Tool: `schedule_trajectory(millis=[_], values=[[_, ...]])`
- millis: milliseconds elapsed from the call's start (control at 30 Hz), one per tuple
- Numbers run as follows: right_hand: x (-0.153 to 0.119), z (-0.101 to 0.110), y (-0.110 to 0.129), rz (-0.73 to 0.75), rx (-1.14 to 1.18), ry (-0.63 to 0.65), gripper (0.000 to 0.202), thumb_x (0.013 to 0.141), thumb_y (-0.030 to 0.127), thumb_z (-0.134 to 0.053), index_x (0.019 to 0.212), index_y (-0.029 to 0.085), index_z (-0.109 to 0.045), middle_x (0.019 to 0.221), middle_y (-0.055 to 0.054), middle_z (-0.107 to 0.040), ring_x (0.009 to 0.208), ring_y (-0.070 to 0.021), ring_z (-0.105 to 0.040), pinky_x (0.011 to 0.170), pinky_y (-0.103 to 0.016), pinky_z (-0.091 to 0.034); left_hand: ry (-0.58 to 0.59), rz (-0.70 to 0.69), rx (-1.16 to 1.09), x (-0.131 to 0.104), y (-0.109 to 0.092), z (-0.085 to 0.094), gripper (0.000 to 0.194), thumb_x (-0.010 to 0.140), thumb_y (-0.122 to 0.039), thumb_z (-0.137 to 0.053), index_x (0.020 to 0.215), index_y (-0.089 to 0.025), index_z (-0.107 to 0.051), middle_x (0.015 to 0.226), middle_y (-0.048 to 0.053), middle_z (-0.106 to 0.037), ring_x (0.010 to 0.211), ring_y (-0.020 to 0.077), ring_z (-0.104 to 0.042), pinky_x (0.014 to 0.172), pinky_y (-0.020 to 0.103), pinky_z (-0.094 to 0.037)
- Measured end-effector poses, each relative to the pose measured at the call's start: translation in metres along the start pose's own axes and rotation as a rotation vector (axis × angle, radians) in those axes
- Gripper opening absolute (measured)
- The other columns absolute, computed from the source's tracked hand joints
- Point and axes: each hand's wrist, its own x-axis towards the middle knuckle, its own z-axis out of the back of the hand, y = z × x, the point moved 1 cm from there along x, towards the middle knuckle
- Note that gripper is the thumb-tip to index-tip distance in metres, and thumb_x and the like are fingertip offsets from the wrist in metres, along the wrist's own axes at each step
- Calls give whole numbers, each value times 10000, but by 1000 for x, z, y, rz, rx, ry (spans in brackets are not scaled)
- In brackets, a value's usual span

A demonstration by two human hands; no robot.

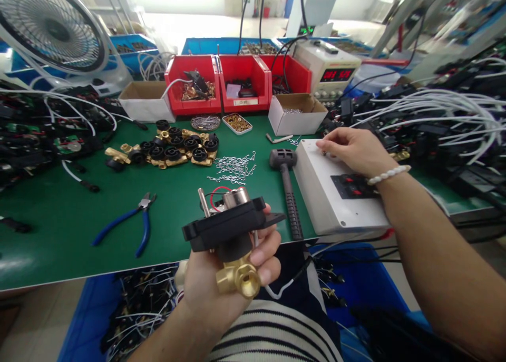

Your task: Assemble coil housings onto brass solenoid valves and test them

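Observation:
My left hand (209, 285) is wrapped round a motorised valve (227, 227) near the bench's front edge. It has a black plastic housing, a metal motor on top with a red wire, and a brass body below with an open port facing me. My right hand (351, 148) rests over the far end of a white control box (318, 193), its thumb and fingers pinched together. What those fingers hold is too small to make out. Between the hands lies a black mallet (290, 193). Several metal clip pins (233, 168) lie loose beyond the valve.
Blue-handled cutters (144, 219) lie at left. Brass valve bodies with black caps (174, 146) are grouped behind. Red bins (193, 106), a white carton (296, 122) and a power supply (328, 69) line the back. Cabled assemblies pile up on both sides. A fan (55, 30) stands back left.

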Motion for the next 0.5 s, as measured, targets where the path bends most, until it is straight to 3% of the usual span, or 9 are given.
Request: schedule_trajectory(millis=[500], values=[[1,0,-4,44,26,5,284,744,467,-695,721,184,-693,675,-52,-666,628,-200,-572,631,-331,-439,24,14,7,1,2,0,300,859,-123,-480,1019,68,-648,759,69,-478,575,101,-496,487,182,-509]])
